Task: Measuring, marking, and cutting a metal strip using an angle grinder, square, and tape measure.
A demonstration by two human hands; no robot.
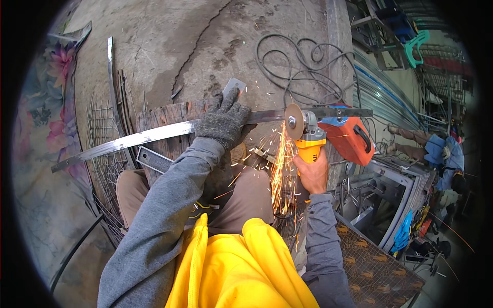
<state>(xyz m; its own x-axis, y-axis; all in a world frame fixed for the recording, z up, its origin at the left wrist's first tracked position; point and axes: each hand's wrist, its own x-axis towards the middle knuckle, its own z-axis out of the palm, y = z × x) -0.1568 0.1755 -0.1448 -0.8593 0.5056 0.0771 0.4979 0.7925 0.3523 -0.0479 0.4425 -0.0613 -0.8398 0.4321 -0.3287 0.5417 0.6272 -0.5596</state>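
Observation:
A long flat metal bar [144, 136] runs crosswise in front of me, its left stretch bright and shiny. My left hand [223, 120], in a dark grey glove, holds this bar down, its fingertips against a small metal plate [234, 88] with a hole. Bare, my right hand [313, 172] is closed round the yellow body of an angle grinder [310, 146]. The grinder's disc [294, 121] meets the bar right of my left hand, and orange sparks [283, 174] stream down towards my knees. Under the bar lies a weathered wooden block [169, 115].
A black cable [287, 79] lies coiled on the concrete floor ahead. Beside the bar's right end sits a red case [351, 136]. Metal frames [398, 192] and a patterned board [377, 267] are at right. Wire mesh [100, 123] lies left. Another person [444, 154] is at far right.

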